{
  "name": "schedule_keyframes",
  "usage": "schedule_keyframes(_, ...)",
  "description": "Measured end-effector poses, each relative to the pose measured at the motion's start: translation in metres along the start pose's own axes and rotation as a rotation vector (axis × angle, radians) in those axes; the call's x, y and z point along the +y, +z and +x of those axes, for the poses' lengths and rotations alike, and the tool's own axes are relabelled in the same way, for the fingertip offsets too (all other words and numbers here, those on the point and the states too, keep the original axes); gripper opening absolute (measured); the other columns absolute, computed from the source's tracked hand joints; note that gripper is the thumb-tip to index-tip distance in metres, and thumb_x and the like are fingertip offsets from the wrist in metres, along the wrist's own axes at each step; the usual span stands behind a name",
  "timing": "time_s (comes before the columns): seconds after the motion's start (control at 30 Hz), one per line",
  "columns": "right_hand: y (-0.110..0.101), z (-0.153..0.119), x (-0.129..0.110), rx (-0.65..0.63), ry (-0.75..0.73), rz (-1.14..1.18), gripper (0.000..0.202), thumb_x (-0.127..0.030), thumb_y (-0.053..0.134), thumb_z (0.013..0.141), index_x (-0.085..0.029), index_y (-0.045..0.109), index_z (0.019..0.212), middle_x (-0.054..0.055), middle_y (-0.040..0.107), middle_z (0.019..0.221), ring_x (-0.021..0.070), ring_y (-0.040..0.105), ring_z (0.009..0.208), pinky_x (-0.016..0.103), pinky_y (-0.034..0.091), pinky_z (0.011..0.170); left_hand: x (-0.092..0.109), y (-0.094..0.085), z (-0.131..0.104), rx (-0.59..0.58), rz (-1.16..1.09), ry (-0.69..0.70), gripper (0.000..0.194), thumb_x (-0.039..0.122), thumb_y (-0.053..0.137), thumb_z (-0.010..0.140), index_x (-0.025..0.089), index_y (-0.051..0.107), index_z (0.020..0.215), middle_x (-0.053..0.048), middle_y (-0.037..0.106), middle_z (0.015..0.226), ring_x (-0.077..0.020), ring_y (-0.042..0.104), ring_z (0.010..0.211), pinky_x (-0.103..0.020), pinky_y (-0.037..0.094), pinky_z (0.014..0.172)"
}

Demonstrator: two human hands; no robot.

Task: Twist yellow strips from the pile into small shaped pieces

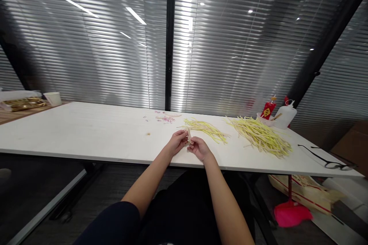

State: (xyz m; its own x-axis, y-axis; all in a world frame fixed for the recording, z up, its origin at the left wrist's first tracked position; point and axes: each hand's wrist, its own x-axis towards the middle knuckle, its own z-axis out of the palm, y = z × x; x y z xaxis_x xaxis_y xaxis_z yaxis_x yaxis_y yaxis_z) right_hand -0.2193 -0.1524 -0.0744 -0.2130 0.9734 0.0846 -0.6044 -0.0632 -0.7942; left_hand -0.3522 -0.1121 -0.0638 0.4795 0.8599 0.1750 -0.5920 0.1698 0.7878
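Near the table's front edge, my left hand (178, 140) and my right hand (199, 147) are close together with fingers closed. Between them they hold a small pale strip (189, 135), with one end at each hand's fingertips. Just beyond my hands lies a small bundle of yellow-green strands (208, 128). A larger pile of similar strands (260, 136) spreads out to the right. Small pink loops and bits (165, 118) are scattered behind my hands, slightly left.
The white table (86, 130) extends far left, where a paper cup (53, 98) and gold packaging (23, 103) stand. At the right are a red bottle (268, 109), a white squeeze bottle (285, 115) and black glasses (330, 162). A pink dustpan (291, 213) is below.
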Motion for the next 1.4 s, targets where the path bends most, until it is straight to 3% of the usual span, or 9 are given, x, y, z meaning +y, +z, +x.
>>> schedule_keyframes(0.23,0.0023,0.0009,-0.0013,0.031,0.025,0.000,0.016,-0.022,0.063,0.062,-0.018,0.049,0.056,-0.005,0.041,0.052,0.0080,0.036,0.048,0.026,0.046,0.060,0.0013,0.0002,-0.0020,-0.017,0.067,-0.049,0.026,0.030,0.075,0.068,0.011,0.061,0.077,-0.006,0.064,0.069,-0.0143,0.063,0.063,-0.025,0.049,0.063)
schedule_keyframes(0.43,0.0012,0.0022,-0.0017,-0.029,0.057,0.061,0.009,-0.020,0.058,0.063,-0.017,0.052,0.058,-0.005,0.040,0.052,0.0085,0.033,0.048,0.025,0.043,0.055,-0.0002,-0.0014,-0.0015,-0.041,0.074,-0.046,0.026,0.028,0.076,0.067,0.011,0.062,0.082,-0.005,0.064,0.070,-0.0136,0.063,0.063,-0.024,0.050,0.063)
schedule_keyframes(0.67,0.0033,0.0003,-0.0025,-0.044,0.046,0.030,0.014,-0.020,0.057,0.063,-0.018,0.047,0.054,-0.005,0.036,0.051,0.0086,0.033,0.048,0.026,0.043,0.056,0.0014,0.0012,-0.0030,-0.089,0.069,-0.093,0.033,0.031,0.073,0.071,0.009,0.062,0.093,-0.008,0.065,0.069,-0.0177,0.064,0.065,-0.027,0.051,0.062)
schedule_keyframes(0.83,0.0036,0.0012,-0.0010,-0.009,0.018,0.023,0.014,-0.020,0.059,0.063,-0.018,0.048,0.055,-0.005,0.039,0.053,0.0078,0.033,0.047,0.026,0.045,0.055,0.0031,0.0035,-0.0051,-0.098,0.060,-0.075,0.026,0.030,0.073,0.070,0.010,0.061,0.084,-0.007,0.064,0.070,-0.0162,0.063,0.064,-0.026,0.050,0.061)
schedule_keyframes(1.03,0.0034,0.0027,0.0022,0.103,-0.082,-0.008,0.019,-0.029,0.072,0.064,-0.018,0.057,0.069,-0.003,0.053,0.062,0.0087,0.046,0.050,0.029,0.049,0.058,0.0044,0.0032,-0.0021,0.034,0.008,0.033,0.022,0.027,0.075,0.067,0.013,0.060,0.077,-0.001,0.059,0.070,-0.0101,0.059,0.063,-0.023,0.049,0.064)
schedule_keyframes(1.17,0.0036,0.0047,0.0049,0.238,-0.243,-0.096,0.027,-0.030,0.078,0.060,-0.019,0.062,0.078,-0.002,0.060,0.073,0.0085,0.052,0.053,0.027,0.051,0.060,0.0041,0.0020,0.0001,0.143,-0.030,0.068,0.023,0.026,0.077,0.065,0.015,0.061,0.078,0.001,0.058,0.069,-0.0064,0.056,0.061,-0.020,0.046,0.063)
schedule_keyframes(1.27,0.0031,0.0061,0.0059,0.299,-0.327,-0.125,0.029,-0.029,0.079,0.059,-0.018,0.065,0.082,-0.001,0.062,0.076,0.0086,0.054,0.056,0.025,0.050,0.059,0.0033,0.0017,0.0002,0.156,-0.035,0.068,0.024,0.025,0.077,0.064,0.015,0.062,0.078,0.001,0.059,0.071,-0.0066,0.057,0.065,-0.019,0.046,0.066)
schedule_keyframes(1.4,0.0007,0.0079,0.0068,0.337,-0.333,-0.131,0.031,-0.027,0.080,0.057,-0.018,0.066,0.084,0.002,0.064,0.078,0.0122,0.059,0.066,0.024,0.049,0.058,0.0019,0.0009,0.0003,0.159,0.006,0.095,0.027,0.027,0.079,0.062,0.014,0.063,0.078,0.001,0.060,0.069,-0.0068,0.057,0.065,-0.019,0.047,0.067)
